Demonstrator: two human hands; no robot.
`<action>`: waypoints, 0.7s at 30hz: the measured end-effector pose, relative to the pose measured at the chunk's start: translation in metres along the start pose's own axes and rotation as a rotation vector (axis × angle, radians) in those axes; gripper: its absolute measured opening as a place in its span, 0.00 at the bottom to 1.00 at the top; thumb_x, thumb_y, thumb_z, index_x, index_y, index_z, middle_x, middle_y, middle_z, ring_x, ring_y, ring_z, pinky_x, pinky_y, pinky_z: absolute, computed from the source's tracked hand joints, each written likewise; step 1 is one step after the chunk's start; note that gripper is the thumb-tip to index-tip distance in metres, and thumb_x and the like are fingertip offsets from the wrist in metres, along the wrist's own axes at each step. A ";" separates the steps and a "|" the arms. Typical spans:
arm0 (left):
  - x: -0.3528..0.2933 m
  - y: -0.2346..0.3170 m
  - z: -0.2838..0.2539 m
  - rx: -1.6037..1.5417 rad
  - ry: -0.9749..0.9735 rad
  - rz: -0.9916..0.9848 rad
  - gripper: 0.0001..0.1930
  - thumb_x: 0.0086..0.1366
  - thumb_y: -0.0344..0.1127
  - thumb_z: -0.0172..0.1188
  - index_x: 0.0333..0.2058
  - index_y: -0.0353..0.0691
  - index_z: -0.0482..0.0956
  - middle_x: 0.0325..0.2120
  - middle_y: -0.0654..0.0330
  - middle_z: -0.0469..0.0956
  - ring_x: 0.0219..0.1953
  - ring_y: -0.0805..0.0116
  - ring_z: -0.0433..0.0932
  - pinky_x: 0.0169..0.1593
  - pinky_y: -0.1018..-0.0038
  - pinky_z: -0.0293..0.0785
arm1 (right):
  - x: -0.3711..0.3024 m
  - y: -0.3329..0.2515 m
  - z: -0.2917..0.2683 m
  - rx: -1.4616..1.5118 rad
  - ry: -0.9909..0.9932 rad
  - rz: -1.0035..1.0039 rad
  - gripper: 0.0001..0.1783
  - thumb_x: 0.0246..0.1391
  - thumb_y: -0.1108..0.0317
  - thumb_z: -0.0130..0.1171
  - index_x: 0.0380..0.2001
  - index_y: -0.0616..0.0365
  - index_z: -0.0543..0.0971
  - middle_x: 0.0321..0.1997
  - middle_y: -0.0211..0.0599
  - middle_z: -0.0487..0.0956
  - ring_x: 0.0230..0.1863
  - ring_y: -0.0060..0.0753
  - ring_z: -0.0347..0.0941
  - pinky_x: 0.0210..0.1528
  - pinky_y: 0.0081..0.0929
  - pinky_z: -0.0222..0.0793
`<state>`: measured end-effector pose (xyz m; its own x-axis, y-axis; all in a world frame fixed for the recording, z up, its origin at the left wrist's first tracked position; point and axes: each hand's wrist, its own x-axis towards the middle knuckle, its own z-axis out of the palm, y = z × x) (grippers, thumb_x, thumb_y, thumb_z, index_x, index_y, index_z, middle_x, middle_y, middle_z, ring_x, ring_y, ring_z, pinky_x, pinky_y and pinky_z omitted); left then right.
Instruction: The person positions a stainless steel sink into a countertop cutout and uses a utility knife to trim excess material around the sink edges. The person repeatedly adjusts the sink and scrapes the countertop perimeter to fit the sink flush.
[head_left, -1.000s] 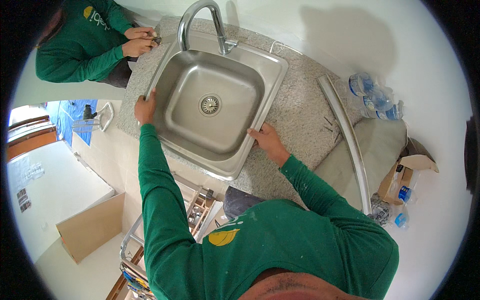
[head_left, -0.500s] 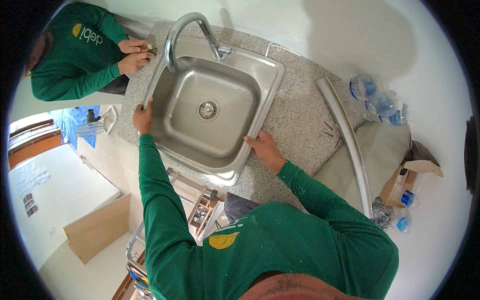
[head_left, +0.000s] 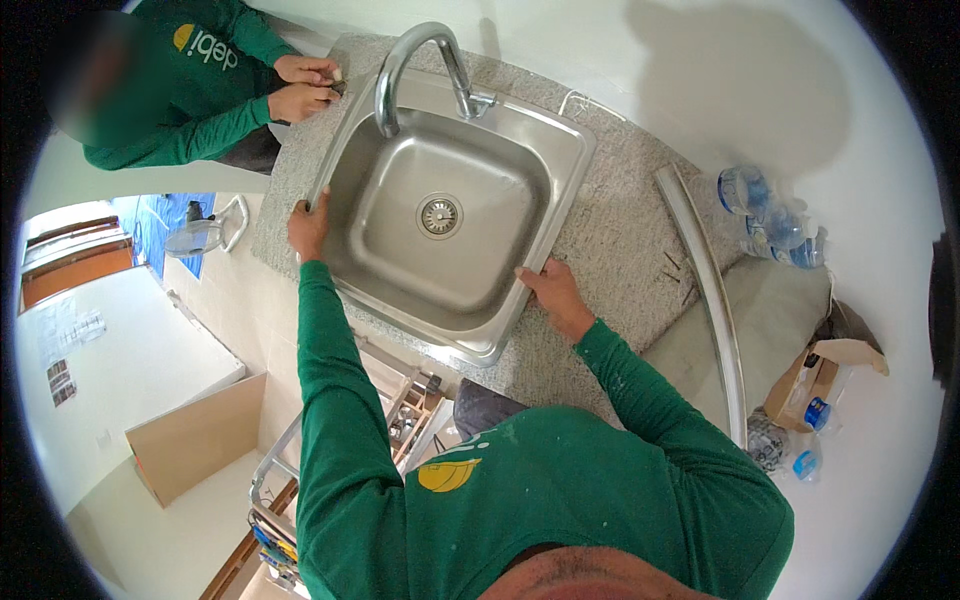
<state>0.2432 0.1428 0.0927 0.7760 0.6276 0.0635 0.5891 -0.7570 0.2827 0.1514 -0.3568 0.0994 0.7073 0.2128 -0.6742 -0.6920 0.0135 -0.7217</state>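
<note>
A stainless steel sink with a curved tap and a round drain sits in a speckled grey countertop. My left hand grips the sink's left rim. My right hand holds the right rim, fingers curled over the edge. Both my arms are in green sleeves. A second person in a green shirt stands at the far left corner, their hands together on a small object by the counter's edge.
A long grey curved strip lies along the counter's right side. Clear plastic bottles lie on the floor at right, with an open cardboard box below them. A metal rack and a flat cardboard piece stand lower left.
The view has shifted slightly, so the sink appears a little lower and more to the right. Both my hands stay on the sink's rims. The other person keeps working at the corner.
</note>
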 end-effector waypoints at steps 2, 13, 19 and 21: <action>-0.003 0.004 -0.005 0.033 -0.056 -0.035 0.48 0.60 0.81 0.59 0.48 0.33 0.88 0.44 0.37 0.87 0.49 0.37 0.86 0.53 0.49 0.80 | -0.002 0.000 -0.002 0.105 -0.014 -0.046 0.18 0.67 0.66 0.68 0.54 0.65 0.83 0.43 0.35 0.86 0.41 0.27 0.82 0.42 0.31 0.80; 0.002 0.002 -0.001 0.031 -0.078 -0.080 0.49 0.60 0.81 0.59 0.54 0.36 0.87 0.51 0.38 0.85 0.56 0.38 0.83 0.60 0.49 0.77 | 0.001 0.008 -0.002 -0.043 -0.032 -0.131 0.17 0.68 0.65 0.66 0.54 0.66 0.82 0.46 0.36 0.86 0.42 0.28 0.82 0.44 0.31 0.80; 0.002 0.003 -0.005 0.069 -0.050 -0.074 0.49 0.59 0.82 0.59 0.55 0.36 0.86 0.51 0.39 0.86 0.57 0.39 0.83 0.60 0.50 0.77 | -0.002 -0.001 -0.003 0.052 -0.053 -0.070 0.19 0.68 0.65 0.66 0.57 0.66 0.81 0.50 0.36 0.85 0.44 0.29 0.82 0.44 0.32 0.82; 0.003 0.003 -0.007 0.095 -0.061 -0.074 0.50 0.60 0.82 0.58 0.55 0.35 0.86 0.51 0.38 0.86 0.57 0.39 0.83 0.59 0.50 0.78 | -0.001 0.003 0.000 0.129 -0.040 -0.093 0.19 0.68 0.65 0.66 0.56 0.66 0.81 0.49 0.36 0.85 0.44 0.29 0.83 0.44 0.32 0.82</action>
<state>0.2462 0.1437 0.1008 0.7403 0.6722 -0.0136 0.6616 -0.7248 0.1923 0.1488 -0.3570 0.0980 0.7643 0.2439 -0.5970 -0.6388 0.1596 -0.7526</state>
